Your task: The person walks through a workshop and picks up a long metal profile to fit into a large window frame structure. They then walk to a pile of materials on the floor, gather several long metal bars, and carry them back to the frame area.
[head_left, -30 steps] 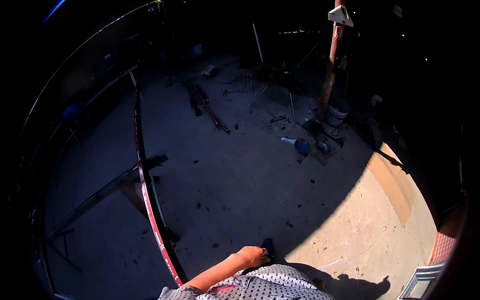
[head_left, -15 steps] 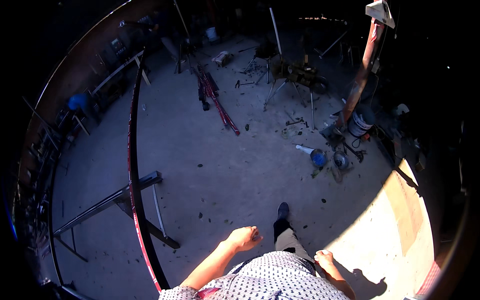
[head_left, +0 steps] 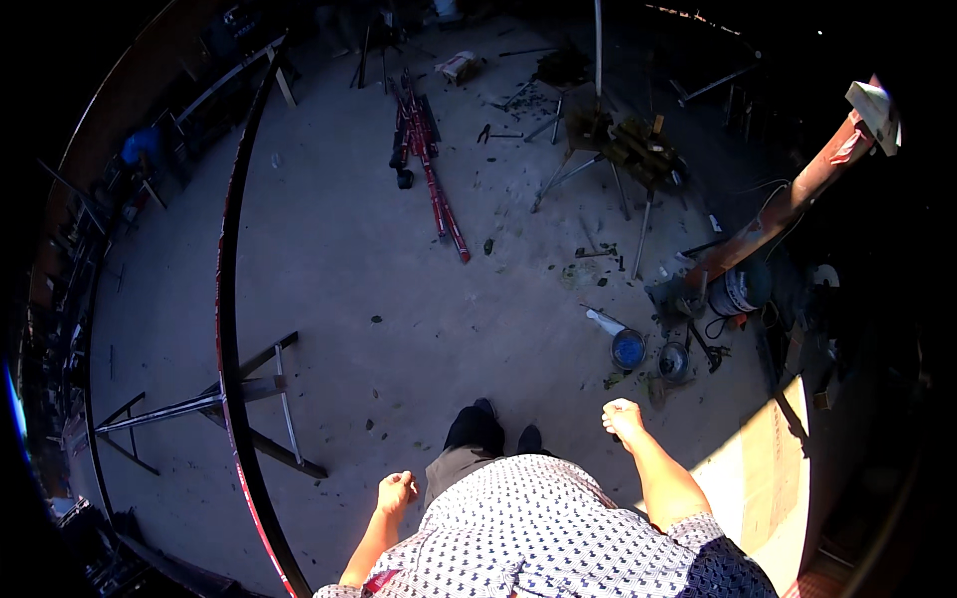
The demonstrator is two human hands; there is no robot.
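My left hand [head_left: 397, 492] hangs beside my left hip with its fingers curled loosely closed. In front of me and to the right, my right hand [head_left: 622, 421] is raised forward, its fingers bent in as well. I see nothing held in either hand. To the left of my left hand a long dark beam with red and white markings [head_left: 228, 339] lies across a metal trestle [head_left: 179, 409]. Ahead of my right hand stand a bowl with blue contents [head_left: 628, 349] and a grey metal bowl [head_left: 674, 361], both on the floor.
Red-marked bars [head_left: 436, 194] lie on the concrete ahead. Beyond to the right are a cluttered work stand [head_left: 638, 149], a slanting rusty post [head_left: 797, 194] and a white bucket [head_left: 738, 291]. A person in blue [head_left: 143, 147] bends over at far left. A sunlit board [head_left: 763, 468] lies right.
My left hand has swung back and left, and my right hand forward. My feet have stepped, and the view has shifted so the post appears farther right.
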